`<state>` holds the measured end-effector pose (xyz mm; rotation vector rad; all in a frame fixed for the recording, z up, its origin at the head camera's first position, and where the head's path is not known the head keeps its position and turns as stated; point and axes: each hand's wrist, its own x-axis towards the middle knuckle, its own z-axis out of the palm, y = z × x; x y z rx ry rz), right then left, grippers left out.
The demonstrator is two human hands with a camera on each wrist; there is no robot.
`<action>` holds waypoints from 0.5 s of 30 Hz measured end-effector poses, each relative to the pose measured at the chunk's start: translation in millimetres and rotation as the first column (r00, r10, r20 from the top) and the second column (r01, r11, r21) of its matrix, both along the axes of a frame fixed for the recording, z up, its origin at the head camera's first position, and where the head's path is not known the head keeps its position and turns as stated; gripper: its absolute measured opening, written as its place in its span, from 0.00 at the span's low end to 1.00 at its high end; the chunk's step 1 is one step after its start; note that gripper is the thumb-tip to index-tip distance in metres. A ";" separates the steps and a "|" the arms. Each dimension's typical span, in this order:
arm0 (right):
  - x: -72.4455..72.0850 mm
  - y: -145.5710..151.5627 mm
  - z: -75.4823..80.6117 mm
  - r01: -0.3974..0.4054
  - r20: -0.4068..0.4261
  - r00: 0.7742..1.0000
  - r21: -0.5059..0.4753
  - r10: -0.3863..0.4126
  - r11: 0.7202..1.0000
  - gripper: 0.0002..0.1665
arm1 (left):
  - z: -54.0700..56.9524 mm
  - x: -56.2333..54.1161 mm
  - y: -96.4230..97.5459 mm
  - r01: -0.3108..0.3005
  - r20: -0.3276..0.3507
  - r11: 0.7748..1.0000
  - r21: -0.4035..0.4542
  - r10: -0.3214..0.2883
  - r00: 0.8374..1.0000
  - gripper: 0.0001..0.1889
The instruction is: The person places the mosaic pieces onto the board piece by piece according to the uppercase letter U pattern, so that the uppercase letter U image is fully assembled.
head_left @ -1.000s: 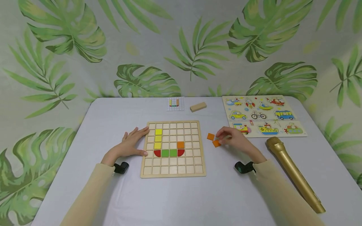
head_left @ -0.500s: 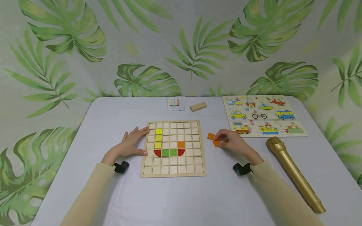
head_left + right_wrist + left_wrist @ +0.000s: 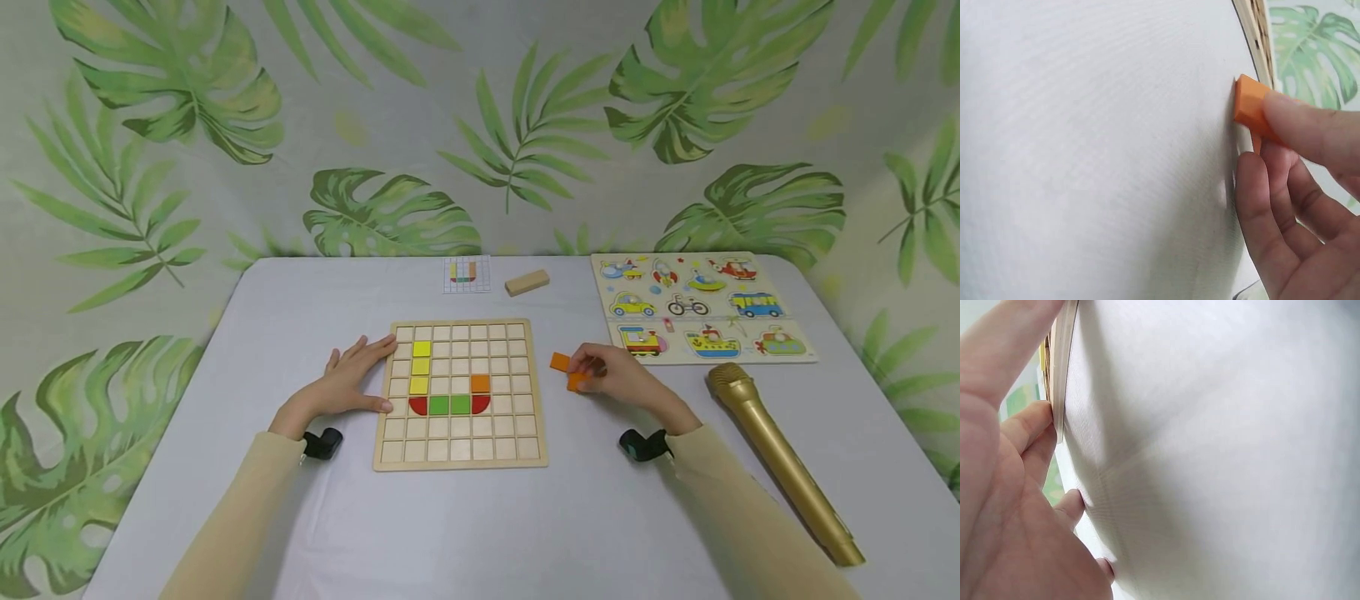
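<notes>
A wooden grid board (image 3: 460, 466) lies in the middle of the table. In its cells sit several yellow tiles (image 3: 421, 367), two green tiles (image 3: 449, 405), two red rounded tiles (image 3: 480, 405) and one orange tile (image 3: 480, 384). My left hand (image 3: 337, 390) rests at the board's left side, thumb and a fingertip touching the edge, fingers spread. To the board's right, my right hand (image 3: 626, 382) pinches an orange square tile (image 3: 1249, 100), tilted up from the cloth in the right wrist view. Another orange tile (image 3: 559, 362) lies just beyond its fingertips.
A printed pattern card (image 3: 467, 275) and a small wooden block (image 3: 527, 282) lie behind the board. At the back right is a vehicle puzzle board (image 3: 705, 321). A gold microphone (image 3: 783, 462) lies right of my right forearm. A leaf-patterned cloth hangs behind.
My right hand has closed its fingers on the nearer orange tile and tilted it up. The left hand has stayed at the board's edge.
</notes>
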<state>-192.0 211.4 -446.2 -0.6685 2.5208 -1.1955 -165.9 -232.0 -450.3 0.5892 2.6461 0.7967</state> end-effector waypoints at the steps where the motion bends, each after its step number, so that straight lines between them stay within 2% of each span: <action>1: -1.2 0.2 0.0 -0.004 0.020 1.000 -0.014 0.004 1.000 0.11 | -0.1 0.0 0.0 -0.001 -0.002 1.000 -0.001 0.001 1.000 0.54; 8: -9.3 -9.9 3.7 -0.010 0.142 0.989 -0.144 0.031 0.990 0.11 | -0.4 0.1 -0.5 -0.002 0.000 1.000 0.003 0.002 1.000 0.54; 15: -17.9 -37.7 9.1 -0.025 0.135 0.990 -0.181 0.050 0.983 0.10 | -0.1 0.2 -0.5 -0.004 -0.003 1.000 0.005 0.004 1.000 0.54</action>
